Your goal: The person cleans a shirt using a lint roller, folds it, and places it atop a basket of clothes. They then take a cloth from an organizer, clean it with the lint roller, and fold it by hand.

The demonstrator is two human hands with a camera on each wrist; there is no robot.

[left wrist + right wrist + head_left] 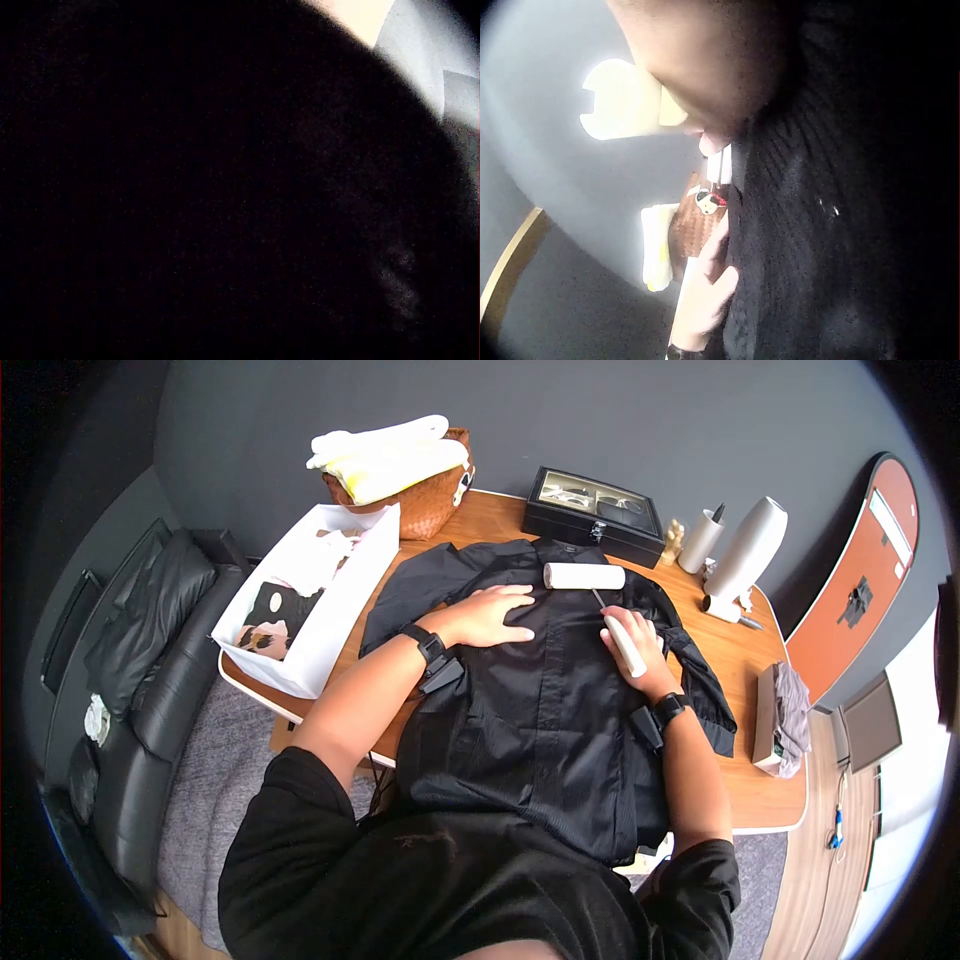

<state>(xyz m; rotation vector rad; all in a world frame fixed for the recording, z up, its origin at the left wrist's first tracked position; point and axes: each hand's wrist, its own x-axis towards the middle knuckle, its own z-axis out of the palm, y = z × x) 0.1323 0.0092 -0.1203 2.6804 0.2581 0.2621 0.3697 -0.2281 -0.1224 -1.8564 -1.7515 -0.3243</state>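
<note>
A black button-up shirt (pixel 550 700) lies spread on the wooden table, its collar toward the far side. My left hand (pixel 482 618) rests on the shirt's upper left part with fingers stretched out. In my right hand (pixel 648 652) is the white handle of a lint roller, and its white roll (pixel 585 576) lies across the shirt just below the collar. The right wrist view shows the handle's notched end (pixel 615 101) poking out of the fist, and small pale specks (pixel 829 208) on the dark cloth. Nearly all of the left wrist view is dark.
Left of the shirt stands a white box (pixel 345 610) of folded clothes. Behind it, a woven basket (pixel 430 510) carries towels (pixel 385 460). A black glasses case (pixel 595 525) sits at the back. Rightward are a white upright device (pixel 750 550) and a small box with grey cloth (pixel 792 720).
</note>
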